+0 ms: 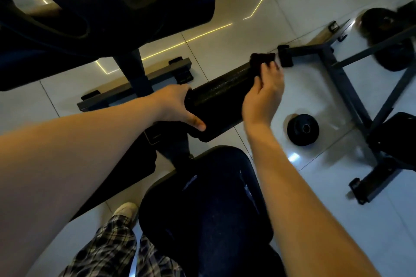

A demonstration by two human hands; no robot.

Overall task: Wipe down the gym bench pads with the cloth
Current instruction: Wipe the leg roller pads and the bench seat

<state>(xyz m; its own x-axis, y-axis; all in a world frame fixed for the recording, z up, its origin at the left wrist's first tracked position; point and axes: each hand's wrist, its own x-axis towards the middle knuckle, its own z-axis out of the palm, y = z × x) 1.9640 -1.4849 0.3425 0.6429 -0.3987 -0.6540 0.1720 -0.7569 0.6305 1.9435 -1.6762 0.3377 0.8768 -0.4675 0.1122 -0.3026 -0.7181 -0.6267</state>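
Currently the left hand (177,105) grips the foam roller pad (225,94) at its near end; the right hand (263,92) pinches the dark cloth (262,58) at the pad's 2 o'clock end. Risk: the light fingertip pinch may drop the cloth onto the floor (247,18).

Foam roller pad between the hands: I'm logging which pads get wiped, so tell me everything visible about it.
The foam roller pad is a black cylinder with a finely textured, foam-like skin, slanting away to the right above the pale tiled floor. The left hand grips its near end; the right hand holds a dark cloth at its far end.
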